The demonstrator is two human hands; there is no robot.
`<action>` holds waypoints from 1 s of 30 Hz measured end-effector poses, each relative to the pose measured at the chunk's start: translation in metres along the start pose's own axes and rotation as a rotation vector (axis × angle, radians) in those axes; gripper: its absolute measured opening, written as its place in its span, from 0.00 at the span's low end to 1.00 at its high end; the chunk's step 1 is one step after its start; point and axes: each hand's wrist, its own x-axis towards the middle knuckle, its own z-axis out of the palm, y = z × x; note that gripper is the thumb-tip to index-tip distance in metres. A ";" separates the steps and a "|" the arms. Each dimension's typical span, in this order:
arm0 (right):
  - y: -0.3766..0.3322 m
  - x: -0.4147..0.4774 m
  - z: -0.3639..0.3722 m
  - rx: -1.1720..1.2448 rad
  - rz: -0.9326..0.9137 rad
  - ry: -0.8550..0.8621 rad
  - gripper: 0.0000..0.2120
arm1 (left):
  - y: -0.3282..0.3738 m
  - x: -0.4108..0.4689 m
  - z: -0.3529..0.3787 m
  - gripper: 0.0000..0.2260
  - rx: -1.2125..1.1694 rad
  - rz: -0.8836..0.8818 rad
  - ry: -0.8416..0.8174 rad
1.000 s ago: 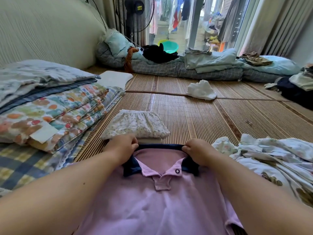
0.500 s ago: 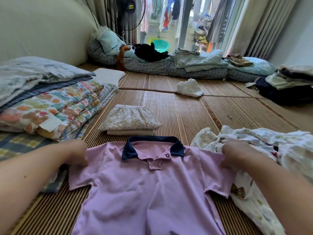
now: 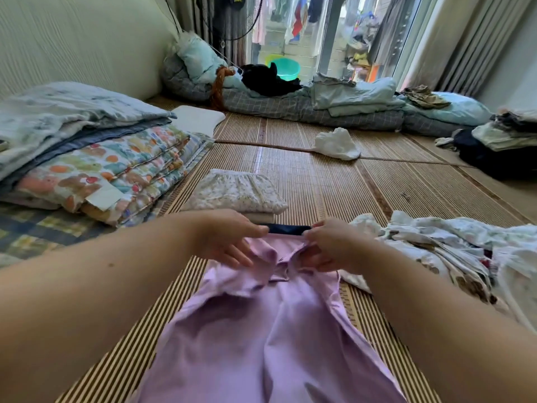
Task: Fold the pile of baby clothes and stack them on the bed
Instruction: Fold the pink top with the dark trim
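Garment in work: a lilac polo shirt (image 3: 261,330) lies face up on the bamboo mat (image 3: 334,184) of the bed, directly in front of the person, its navy collar (image 3: 287,229) at the far end.
Shape of the shirt: both sides are turned in toward the middle, so the body makes one long narrow strip; the folded edges are loose and puffy, not pressed flat.
Left hand (image 3: 229,239): it rests on the turned-in left shoulder just below the collar, with the fingers (image 3: 241,258) fairly straight and spread and the thumb apart from them.
Right hand (image 3: 331,248): the fingers are curled and pinch the lilac fabric of the right shoulder beside the collar.
Step, as I judge it: securing the side folds before the strip is folded across.
Folded stack (image 3: 235,193): a floral piece on a plain one, just beyond the collar.
Unfolded pile (image 3: 436,248): printed white clothes, just beside the shirt on the right.
Risk one: if the hands let go before the flaps are smoothed, the puffy left flap may spring open.
Risk two: the right edge lies against the pile, so a loose piece could be caught in the next fold.
Risk three: an uneven strip would sit crooked on the stack.
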 end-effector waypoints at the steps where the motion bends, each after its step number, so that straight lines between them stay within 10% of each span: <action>1: 0.003 0.003 0.010 -0.005 0.022 -0.057 0.07 | -0.003 0.005 0.011 0.16 0.028 -0.029 -0.015; 8: 0.030 -0.035 0.006 -0.058 -0.140 0.035 0.10 | -0.039 -0.025 0.016 0.15 0.265 0.143 0.262; 16: 0.104 -0.148 0.001 -0.635 0.203 -0.068 0.22 | -0.123 -0.122 0.030 0.23 0.406 -0.239 0.237; 20: 0.127 -0.177 0.015 -0.307 0.118 0.048 0.15 | -0.129 -0.153 0.061 0.08 0.387 -0.068 0.303; 25: 0.114 -0.195 0.011 0.579 0.015 0.204 0.13 | -0.119 -0.182 0.055 0.09 -0.260 0.177 0.445; 30: 0.096 -0.220 -0.014 0.592 0.026 0.188 0.06 | -0.100 -0.209 0.040 0.07 -0.445 0.181 0.391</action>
